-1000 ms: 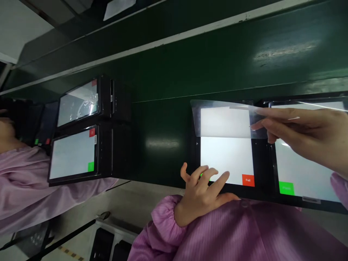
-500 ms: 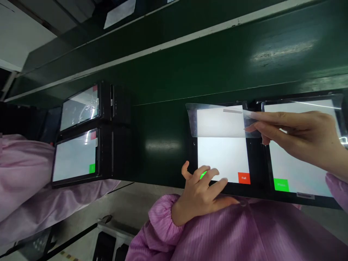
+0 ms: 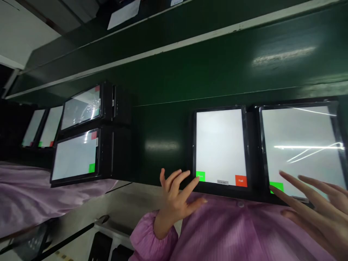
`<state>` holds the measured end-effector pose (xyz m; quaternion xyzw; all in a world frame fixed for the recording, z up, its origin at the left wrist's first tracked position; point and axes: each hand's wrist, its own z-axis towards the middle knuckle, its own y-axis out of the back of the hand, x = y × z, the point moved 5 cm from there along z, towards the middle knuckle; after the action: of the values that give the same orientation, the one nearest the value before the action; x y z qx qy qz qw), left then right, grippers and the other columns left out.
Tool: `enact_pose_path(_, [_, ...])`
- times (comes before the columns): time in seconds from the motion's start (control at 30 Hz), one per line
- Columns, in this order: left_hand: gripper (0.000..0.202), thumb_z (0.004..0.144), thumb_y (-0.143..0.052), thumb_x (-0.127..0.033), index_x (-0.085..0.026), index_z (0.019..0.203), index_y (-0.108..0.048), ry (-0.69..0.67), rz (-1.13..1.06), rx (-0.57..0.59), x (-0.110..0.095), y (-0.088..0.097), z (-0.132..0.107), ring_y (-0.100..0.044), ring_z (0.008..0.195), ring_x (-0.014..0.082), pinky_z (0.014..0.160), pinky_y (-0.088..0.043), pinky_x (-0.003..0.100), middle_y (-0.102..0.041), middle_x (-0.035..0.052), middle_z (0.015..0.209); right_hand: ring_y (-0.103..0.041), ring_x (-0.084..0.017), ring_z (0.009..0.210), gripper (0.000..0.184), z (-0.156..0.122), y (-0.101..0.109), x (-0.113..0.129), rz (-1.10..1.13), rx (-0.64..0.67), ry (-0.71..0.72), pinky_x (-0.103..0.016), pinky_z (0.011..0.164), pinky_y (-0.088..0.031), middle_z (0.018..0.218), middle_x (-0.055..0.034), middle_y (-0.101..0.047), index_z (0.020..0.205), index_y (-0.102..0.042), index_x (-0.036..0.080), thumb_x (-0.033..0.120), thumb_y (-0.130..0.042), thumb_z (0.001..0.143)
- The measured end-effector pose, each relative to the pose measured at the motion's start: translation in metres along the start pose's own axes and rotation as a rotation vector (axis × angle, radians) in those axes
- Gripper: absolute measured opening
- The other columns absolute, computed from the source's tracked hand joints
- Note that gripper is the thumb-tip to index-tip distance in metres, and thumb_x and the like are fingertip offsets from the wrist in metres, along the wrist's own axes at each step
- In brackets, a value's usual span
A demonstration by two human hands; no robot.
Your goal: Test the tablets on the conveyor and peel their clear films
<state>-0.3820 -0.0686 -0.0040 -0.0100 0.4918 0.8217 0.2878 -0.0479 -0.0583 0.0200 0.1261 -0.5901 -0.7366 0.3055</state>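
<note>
A tablet (image 3: 220,143) with a lit white screen lies in front of me, a green button at its lower left and a red "Fail" button at its lower right. My left hand (image 3: 176,194) is by its lower left corner, fingers spread and holding nothing. To the right lies a second tablet (image 3: 297,130), its white screen crossed by light reflections. Over that one's lower part is my right hand (image 3: 318,203), fingers apart, with nothing seen in it. One finger lies over the edge of its green button; whether it touches the glass I cannot tell.
On the left, two more tablets (image 3: 74,156) lie on black stacked pieces (image 3: 121,148). Beyond them are two further lit tablets (image 3: 50,127). A person's pink sleeve (image 3: 40,195) is at the lower left. The green bench (image 3: 163,83) has a pale raised strip (image 3: 160,50).
The clear film that my right hand pinched over the middle tablet is out of view. My right hand has moved down and right and opened; my left hand has shifted left off the screen.
</note>
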Motion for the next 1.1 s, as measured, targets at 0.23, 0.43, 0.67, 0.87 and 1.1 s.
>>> enact_pose_path(0.23, [0.050, 0.099, -0.061, -0.058, -0.023, 0.134, -0.068, -0.033, -0.023, -0.028, 0.020, -0.008, 0.029, -0.068, 0.108, 0.0278, 0.126, -0.029, 0.056, -0.071, 0.0100, 0.113, -0.065, -0.033, 0.101, 0.065, 0.017, 0.023, -0.012, -0.069, -0.123, -0.064, -0.047, 0.079, -0.048, 0.124, -0.0110, -0.068, 0.165, -0.031, 0.041, 0.024, -0.048, 0.105])
enact_pose_path(0.43, [0.047, 0.100, -0.062, -0.054, -0.022, 0.134, -0.069, -0.110, -0.013, 0.070, 0.019, -0.023, 0.041, -0.067, 0.112, 0.0279, 0.130, -0.019, 0.055, -0.071, 0.0111, 0.119, -0.066, -0.031, 0.108, 0.053, 0.021, 0.008, -0.024, 0.017, -0.151, -0.087, -0.046, 0.087, -0.048, 0.132, -0.0081, -0.069, 0.159, -0.045, 0.037, 0.030, -0.052, 0.108])
enact_pose_path(0.67, [0.061, 0.100, -0.047, -0.070, -0.026, 0.137, -0.066, 0.023, 0.041, 0.064, 0.024, -0.007, 0.045, -0.060, 0.126, 0.0311, 0.128, -0.021, 0.056, -0.065, 0.0133, 0.133, -0.066, -0.035, 0.098, 0.056, 0.019, 0.023, -0.064, 0.065, -0.214, -0.188, -0.058, 0.084, -0.046, 0.123, -0.0038, -0.070, 0.154, -0.041, 0.061, 0.036, -0.049, 0.104])
enact_pose_path(0.87, [0.049, 0.106, -0.045, -0.057, -0.023, 0.137, -0.060, 0.221, -0.249, -0.026, 0.067, -0.033, 0.109, -0.059, 0.133, 0.0263, 0.115, -0.047, 0.045, -0.065, 0.0119, 0.137, -0.062, -0.037, 0.124, 0.065, 0.081, -0.007, -0.167, 0.603, -0.311, -0.695, -0.059, 0.107, -0.045, 0.125, -0.0117, -0.071, 0.127, -0.072, 0.032, 0.083, -0.055, 0.091])
enact_pose_path(1.1, [0.068, 0.094, -0.050, -0.080, -0.021, 0.121, -0.068, 0.582, -0.675, -0.050, 0.133, -0.104, 0.159, -0.058, 0.133, 0.0283, 0.127, -0.033, 0.053, -0.069, 0.0076, 0.134, -0.070, -0.025, 0.112, 0.075, 0.128, -0.049, -0.195, 0.782, -0.340, -0.739, -0.041, 0.102, -0.056, 0.117, -0.0048, -0.076, 0.115, -0.076, 0.026, 0.089, -0.043, 0.092])
